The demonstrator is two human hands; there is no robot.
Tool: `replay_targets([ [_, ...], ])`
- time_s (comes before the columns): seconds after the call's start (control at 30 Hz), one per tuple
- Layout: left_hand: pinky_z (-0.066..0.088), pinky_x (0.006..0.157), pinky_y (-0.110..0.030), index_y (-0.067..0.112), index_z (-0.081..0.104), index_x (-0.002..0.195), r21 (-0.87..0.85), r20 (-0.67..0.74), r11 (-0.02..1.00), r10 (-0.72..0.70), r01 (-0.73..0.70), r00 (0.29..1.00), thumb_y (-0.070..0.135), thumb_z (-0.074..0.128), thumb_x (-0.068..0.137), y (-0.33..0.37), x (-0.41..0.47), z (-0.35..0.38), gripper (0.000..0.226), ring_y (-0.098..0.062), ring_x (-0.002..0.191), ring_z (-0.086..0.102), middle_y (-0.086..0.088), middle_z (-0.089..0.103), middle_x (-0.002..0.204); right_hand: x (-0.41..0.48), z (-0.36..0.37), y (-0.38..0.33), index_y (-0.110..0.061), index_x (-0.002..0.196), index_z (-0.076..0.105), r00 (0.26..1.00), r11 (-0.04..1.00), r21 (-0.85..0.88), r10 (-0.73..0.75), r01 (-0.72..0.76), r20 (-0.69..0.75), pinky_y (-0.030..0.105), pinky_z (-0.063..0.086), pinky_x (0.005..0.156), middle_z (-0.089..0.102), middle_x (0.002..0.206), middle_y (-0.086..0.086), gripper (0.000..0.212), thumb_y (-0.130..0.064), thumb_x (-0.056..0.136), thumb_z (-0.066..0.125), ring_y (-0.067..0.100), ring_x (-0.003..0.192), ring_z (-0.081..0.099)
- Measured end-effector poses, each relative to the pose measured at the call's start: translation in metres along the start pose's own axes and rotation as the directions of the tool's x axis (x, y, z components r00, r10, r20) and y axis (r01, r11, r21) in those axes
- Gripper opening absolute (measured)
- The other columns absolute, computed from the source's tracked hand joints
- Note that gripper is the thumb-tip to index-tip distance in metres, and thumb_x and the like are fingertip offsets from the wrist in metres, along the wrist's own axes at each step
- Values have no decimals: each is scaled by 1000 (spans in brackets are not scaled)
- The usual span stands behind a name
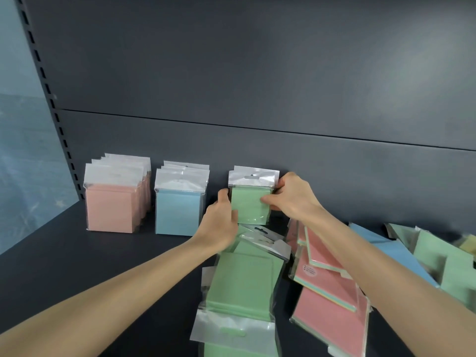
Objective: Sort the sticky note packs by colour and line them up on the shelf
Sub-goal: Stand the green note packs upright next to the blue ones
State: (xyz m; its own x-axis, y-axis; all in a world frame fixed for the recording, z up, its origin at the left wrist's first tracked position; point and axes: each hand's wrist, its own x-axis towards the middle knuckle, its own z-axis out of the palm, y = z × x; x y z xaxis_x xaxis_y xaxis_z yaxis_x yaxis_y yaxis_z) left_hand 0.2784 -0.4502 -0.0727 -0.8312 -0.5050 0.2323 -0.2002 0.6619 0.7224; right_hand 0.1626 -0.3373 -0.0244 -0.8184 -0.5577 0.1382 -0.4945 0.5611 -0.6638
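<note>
Pack [251,204] (one, green) pinched: left hand [222,224], right hand [292,198]; pink row [112,208], blue row [177,211] beside.

back panel [257,60]: dark grey, matte, fills the whole far side
seam [257,128]: horizontal joint across the panel, left to right, splits it into upper and lower sections
upright [43,81]: slotted post at far left, single column of slots
shelf [64,266]: dark flat deck, meets the panel at its far edge
left wall [18,150]: pale blue beyond the upright, mottled lower down
light: soft, diffuse; faint sheen [412,73] on the panel's upper right
</note>
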Motion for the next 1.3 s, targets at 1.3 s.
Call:
replay_targets([
  [1.3, 42, 100, -29, 9, 35, 141, 8, 362, 980, -190, 201, 912, 33, 83, 67, 17, -34, -33, 91, -18, 119, 48, -1, 47, 126, -35, -2, -11, -27, 130, 54, 957, 962, -194, -138, 191, 256, 22, 34, 78, 49, 102, -2, 40, -17, 92, 57, 16, 89, 49],
])
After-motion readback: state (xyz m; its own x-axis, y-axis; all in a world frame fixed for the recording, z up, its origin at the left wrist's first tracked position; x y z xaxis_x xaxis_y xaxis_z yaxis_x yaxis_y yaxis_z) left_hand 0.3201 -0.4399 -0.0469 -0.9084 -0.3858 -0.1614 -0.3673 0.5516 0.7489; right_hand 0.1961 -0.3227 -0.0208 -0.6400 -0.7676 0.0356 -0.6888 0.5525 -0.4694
